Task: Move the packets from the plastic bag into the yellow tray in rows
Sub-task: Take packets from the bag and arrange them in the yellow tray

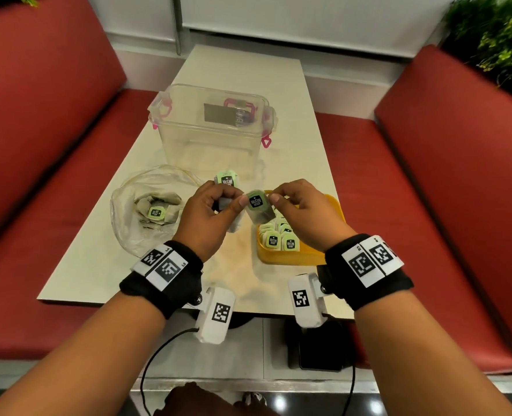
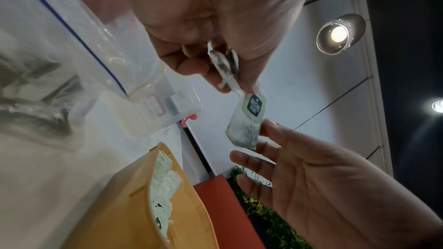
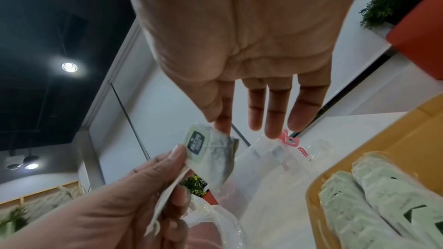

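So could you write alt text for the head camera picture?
Two hands, left hand and right hand, pinch a tea packet above a yellow tray of packets in rows. A plastic bag lies left, a clear box behind.

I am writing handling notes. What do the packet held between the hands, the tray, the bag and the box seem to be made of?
Packet: likely thin filter paper, matte; dark filling shows through, with a glossy green card tag.
Tray: seemingly hard plastic, smooth, opaque yellow, with a moulded rim.
Bag: thin clear plastic film, crinkled and shiny.
Box: rigid clear plastic, with pink clips.
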Motion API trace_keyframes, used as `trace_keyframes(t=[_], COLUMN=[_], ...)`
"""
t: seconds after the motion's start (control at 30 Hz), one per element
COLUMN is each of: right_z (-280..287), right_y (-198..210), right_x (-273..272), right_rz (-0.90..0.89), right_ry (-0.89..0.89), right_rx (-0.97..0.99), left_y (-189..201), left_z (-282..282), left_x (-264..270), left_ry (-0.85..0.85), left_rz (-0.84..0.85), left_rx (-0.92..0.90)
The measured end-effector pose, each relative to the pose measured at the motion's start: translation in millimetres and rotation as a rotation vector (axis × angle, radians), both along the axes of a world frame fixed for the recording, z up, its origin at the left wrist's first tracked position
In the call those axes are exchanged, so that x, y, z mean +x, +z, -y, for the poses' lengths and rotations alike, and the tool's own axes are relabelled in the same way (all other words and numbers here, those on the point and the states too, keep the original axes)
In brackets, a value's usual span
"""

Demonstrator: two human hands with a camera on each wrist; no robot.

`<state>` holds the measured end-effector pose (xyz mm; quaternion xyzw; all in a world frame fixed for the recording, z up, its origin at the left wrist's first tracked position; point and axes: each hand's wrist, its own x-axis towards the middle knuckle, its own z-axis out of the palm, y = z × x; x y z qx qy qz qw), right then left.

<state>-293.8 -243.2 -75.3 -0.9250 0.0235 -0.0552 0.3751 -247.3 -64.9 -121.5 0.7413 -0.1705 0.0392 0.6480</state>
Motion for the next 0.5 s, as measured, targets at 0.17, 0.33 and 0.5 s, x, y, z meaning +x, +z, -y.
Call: trace_keyframes(t=[0.17, 0.33, 0.5], right_z=[-0.9, -3.0, -4.9], right_y=[0.4, 1.8, 4.6], right_x=[-1.4, 1.4, 3.3], right_rz=[0.023, 0.005, 0.002], right_ry=[-0.008, -0.015, -0.032], right_rx=[0.047, 0.08, 0.114], left_y=[2.1, 2.8, 3.2], left_z=[3.4, 4.1, 3.6], left_x=[0.7, 2.4, 3.3], left_ry=[0.003, 0.005, 0.012], left_rz=[-0.004, -0.017, -0.02], left_rx=[-0.028, -0.026, -0.014])
